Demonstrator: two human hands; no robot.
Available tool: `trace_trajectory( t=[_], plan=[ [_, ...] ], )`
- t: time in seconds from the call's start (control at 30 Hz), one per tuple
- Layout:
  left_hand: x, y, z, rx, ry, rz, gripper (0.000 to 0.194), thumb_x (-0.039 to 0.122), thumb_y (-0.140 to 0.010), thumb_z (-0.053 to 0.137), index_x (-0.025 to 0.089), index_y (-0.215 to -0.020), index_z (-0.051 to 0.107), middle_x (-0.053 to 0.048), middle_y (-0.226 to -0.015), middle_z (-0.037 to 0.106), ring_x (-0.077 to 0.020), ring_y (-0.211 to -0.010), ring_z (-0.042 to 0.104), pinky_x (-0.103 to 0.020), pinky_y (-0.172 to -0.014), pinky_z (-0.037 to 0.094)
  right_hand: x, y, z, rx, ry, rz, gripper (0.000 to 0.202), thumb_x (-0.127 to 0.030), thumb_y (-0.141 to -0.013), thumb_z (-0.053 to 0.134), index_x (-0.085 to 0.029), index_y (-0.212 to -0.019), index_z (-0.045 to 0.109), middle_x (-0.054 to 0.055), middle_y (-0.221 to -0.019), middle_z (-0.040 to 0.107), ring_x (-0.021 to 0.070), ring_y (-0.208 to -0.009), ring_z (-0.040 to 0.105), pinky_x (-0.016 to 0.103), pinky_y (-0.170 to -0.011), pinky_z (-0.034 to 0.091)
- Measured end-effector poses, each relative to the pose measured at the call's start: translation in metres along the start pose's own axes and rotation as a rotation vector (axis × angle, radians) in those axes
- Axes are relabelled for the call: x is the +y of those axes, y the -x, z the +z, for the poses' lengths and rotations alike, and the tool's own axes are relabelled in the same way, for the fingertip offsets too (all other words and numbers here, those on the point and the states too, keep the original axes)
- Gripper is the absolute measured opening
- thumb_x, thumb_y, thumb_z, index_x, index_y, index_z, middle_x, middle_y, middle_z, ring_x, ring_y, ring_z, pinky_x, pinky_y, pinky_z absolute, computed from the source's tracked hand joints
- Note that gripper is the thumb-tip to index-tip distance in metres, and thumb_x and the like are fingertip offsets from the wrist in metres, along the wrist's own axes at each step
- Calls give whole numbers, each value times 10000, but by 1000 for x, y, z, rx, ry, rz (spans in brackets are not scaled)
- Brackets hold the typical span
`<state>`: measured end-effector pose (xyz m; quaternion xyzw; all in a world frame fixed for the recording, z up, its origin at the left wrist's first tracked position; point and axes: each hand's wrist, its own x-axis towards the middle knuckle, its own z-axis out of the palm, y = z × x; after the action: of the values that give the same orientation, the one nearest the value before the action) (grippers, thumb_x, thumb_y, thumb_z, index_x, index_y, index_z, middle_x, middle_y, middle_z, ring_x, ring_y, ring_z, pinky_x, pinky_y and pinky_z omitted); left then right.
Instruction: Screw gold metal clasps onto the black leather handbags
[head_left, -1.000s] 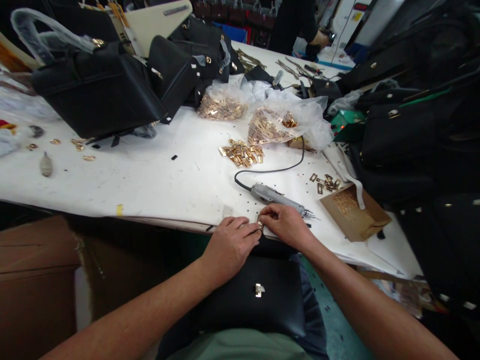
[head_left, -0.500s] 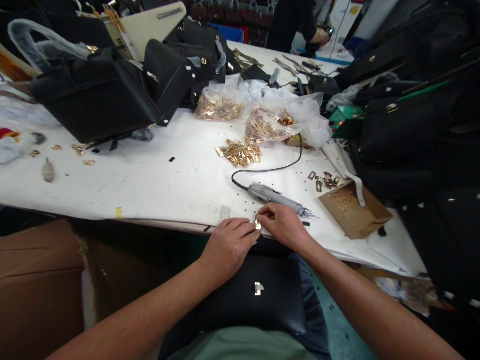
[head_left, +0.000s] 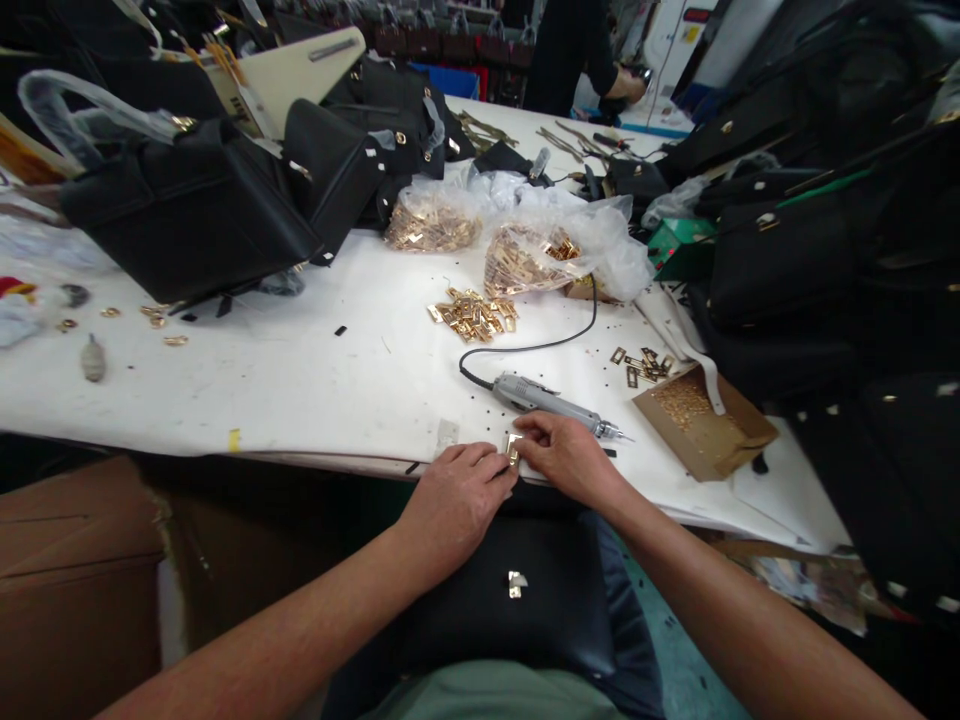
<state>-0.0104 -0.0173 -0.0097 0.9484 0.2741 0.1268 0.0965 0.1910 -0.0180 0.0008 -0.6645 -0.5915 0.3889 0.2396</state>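
Between my hands, at the table's front edge, is a small gold metal plate [head_left: 513, 447] with a slot in it. My left hand [head_left: 454, 500] has its fingers bent over the plate's lower left side. My right hand [head_left: 564, 455] is closed at its right side, thumb and fingertips pinched against it. Below, a black leather bag [head_left: 559, 600] rests on my lap, bearing a gold fitting [head_left: 515, 585] with a pale bit of film. Just beyond my right hand lies a grey electric screwdriver [head_left: 551, 400], its bit pointing right.
A pile of gold plates [head_left: 472, 316] lies farther back, before plastic bags of gold fittings [head_left: 517, 262]. To the right stands a cardboard box of small screws [head_left: 694, 425]. Black handbags [head_left: 187, 210] crowd the left and right. A person [head_left: 570, 55] works at the far side.
More of the gold plate's face shows between my hands now. My fingers have shifted slightly on it, and the whole view has tilted a little.
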Motion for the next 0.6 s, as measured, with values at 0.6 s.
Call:
trace_trajectory(
  t=[0.6],
  plan=[
    [-11,-4,0,-76,33,5,292,281,-986,612,225,-1271,584,-50,-1313,625,-239,-1143,567,-432,-953,394,2,-2,1,-12,-56,4,135,-204,-838,647,-206,-882,775,9,-761,725,163,-674,633,273,-652,491]
  ],
)
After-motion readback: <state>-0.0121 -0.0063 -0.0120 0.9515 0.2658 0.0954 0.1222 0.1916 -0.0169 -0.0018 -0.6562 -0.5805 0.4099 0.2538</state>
